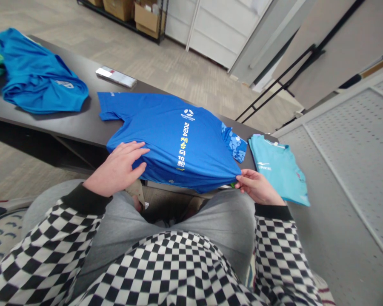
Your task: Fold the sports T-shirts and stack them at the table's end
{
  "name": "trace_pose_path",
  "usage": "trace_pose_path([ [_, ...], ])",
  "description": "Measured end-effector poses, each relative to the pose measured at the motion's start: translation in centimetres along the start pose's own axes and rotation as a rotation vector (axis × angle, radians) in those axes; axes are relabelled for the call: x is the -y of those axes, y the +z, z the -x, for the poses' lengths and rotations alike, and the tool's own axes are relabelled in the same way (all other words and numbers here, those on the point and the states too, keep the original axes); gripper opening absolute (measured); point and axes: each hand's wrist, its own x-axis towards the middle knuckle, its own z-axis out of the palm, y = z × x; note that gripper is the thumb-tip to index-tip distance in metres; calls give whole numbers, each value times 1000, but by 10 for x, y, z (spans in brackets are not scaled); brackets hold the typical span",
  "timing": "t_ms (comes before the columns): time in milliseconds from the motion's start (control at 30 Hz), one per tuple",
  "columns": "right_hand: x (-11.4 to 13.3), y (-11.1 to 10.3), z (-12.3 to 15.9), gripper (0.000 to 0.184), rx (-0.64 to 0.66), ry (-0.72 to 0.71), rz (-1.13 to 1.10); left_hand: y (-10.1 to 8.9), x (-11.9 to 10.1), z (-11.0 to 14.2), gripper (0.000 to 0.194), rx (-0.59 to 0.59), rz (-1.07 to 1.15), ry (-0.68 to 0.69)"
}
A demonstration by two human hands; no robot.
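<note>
Before us, the dark counter (83, 123) stretches beyond our left hand (118, 168) and right hand (258, 187). On it, the blue T-shirt (159, 131) lies spread between and beyond them, its near edge overhanging the counter. Farther off, to the left of our left hand, we see a crumpled blue garment (41, 80); the folded turquoise shirt (279, 170) lies just beyond and to the right of our right hand. Our hands are apart: the left rests palm down, fingers loosely spread, on the T-shirt's near left part, while the right pinches its near right corner between thumb and fingers. Beyond our left hand lies a slim flat package (116, 77). Between our hands runs white and yellow lettering (182, 144), topped by a small white emblem (188, 112).
</note>
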Motion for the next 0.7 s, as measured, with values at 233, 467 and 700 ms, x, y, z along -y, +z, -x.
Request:
trace_pose_path([
  [233,-3,9,-2,60,-172,-129,162,2,4,-1,57,-2,-31,0],
  [467,-9,9,-7,65,-306,-251,340,3,6,0,57,-6,-37,-8],
  [700,-10,8,-7,64,-309,-288,506,3,5,0,55,-11,-39,3],
])
